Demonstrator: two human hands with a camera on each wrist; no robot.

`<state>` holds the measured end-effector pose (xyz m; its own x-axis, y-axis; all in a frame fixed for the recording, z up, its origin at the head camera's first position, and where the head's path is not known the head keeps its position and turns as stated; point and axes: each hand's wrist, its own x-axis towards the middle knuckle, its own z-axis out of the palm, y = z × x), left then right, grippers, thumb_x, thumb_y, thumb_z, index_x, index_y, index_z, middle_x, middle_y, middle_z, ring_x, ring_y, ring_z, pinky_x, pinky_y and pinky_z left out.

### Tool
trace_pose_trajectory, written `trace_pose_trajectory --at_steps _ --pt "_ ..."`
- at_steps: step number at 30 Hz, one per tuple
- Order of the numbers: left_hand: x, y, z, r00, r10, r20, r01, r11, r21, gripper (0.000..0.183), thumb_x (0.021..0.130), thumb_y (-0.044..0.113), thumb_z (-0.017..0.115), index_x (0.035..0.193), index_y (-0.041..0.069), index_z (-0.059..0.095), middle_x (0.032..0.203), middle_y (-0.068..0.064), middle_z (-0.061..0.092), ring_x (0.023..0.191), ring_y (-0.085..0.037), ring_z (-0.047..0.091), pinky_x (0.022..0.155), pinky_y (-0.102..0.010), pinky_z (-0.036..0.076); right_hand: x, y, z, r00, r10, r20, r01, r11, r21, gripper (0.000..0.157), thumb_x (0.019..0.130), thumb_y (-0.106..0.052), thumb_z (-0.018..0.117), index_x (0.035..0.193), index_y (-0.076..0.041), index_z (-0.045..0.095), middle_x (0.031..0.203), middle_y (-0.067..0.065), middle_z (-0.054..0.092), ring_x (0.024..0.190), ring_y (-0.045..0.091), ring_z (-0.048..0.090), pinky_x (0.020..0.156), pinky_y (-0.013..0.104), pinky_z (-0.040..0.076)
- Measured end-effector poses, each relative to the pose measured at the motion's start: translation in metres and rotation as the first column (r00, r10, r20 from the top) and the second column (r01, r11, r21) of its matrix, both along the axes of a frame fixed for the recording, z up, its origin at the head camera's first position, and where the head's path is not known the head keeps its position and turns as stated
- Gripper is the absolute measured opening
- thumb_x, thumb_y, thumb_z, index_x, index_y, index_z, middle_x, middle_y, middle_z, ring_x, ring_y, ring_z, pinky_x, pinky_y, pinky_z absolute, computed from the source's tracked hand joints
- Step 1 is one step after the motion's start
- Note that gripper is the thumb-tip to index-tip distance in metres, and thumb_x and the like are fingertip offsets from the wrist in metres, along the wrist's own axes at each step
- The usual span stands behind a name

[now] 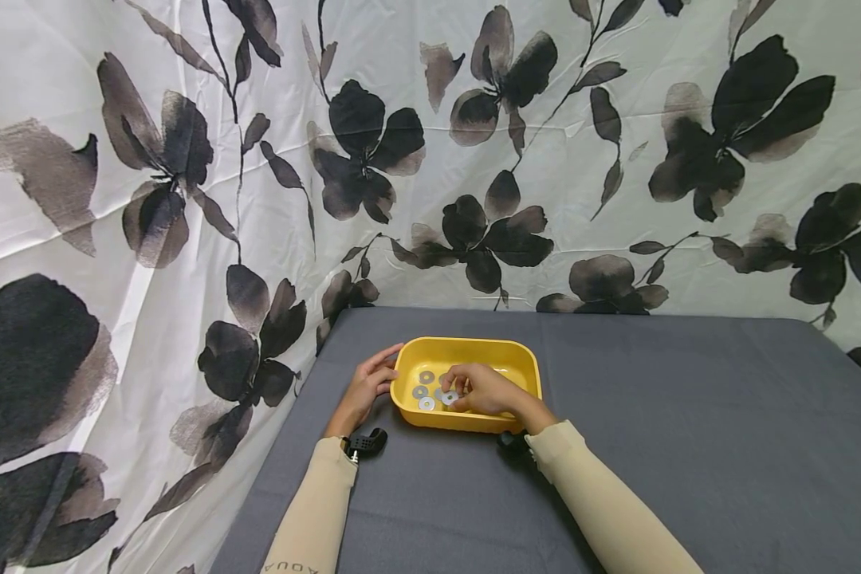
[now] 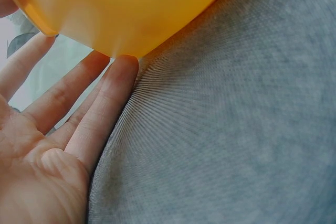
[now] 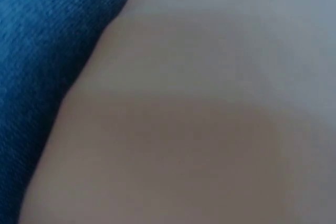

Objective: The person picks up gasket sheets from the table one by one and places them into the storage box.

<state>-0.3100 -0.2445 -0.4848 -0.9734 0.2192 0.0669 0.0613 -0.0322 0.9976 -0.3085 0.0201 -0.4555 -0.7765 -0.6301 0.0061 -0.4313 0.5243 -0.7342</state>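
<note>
A yellow tray [image 1: 509,356] stands on the grey cloth, with several flat metal washers [image 1: 426,377] in its left half. My left hand [image 1: 362,388] is at the tray's left end, its fingertips against the wall and rim. In the left wrist view the fingers [image 2: 92,121] are nearly straight where they meet the yellow wall. My right hand [image 1: 488,388] reaches over the near rim into the tray. Its thumb and curled fingers pinch a shiny washer [image 1: 450,397] close over the tray floor. Blurred skin fills most of the right wrist view, hiding the fingers.
The grey cloth-covered table [image 1: 660,430] extends widely to the right of the tray. Behind it and along the left hangs a white curtain [image 1: 416,48] with dark flowers. A black wrist device [image 1: 368,443] sits on the left wrist, close to the tray's near corner.
</note>
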Motion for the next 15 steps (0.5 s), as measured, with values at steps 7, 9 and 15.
trace_pose_trajectory --at_steps 7,9,15 --pt "-0.005 -0.002 -0.007 1.0 0.012 -0.001 -0.012 1.0 -0.01 0.048 0.094 0.005 0.054 0.139 0.02 0.052 0.136 -0.019 0.056 0.122 -0.039 0.055 0.082 -0.031 0.057 -0.001 0.0 0.0 1.0 0.012 -0.008 -0.012 1.0 -0.001 0.022 0.081 -0.009 0.075 0.1 -0.008 0.066 0.083 0.006 0.06 0.071 0.016 0.053 0.067 0.026 0.046" --pt "-0.005 -0.002 -0.006 1.0 -0.001 0.009 0.001 1.0 -0.01 0.048 0.094 0.004 0.053 0.14 0.019 0.05 0.138 -0.02 0.054 0.124 -0.04 0.053 0.083 -0.032 0.057 0.0 0.0 0.001 1.0 -0.005 -0.018 0.005 1.0 0.001 0.021 0.082 -0.008 0.074 0.101 -0.007 0.066 0.083 0.005 0.06 0.07 0.016 0.053 0.065 0.026 0.046" --pt "0.002 -0.002 0.008 0.999 -0.04 0.027 0.041 0.999 -0.015 0.051 0.095 0.002 0.051 0.144 0.014 0.045 0.14 -0.022 0.051 0.127 -0.041 0.05 0.088 -0.037 0.055 0.004 0.005 0.013 0.994 -0.093 -0.057 0.091 0.995 -0.039 0.014 0.086 -0.008 0.067 0.1 -0.009 0.068 0.081 0.003 0.059 0.064 0.015 0.05 0.058 0.025 0.043"
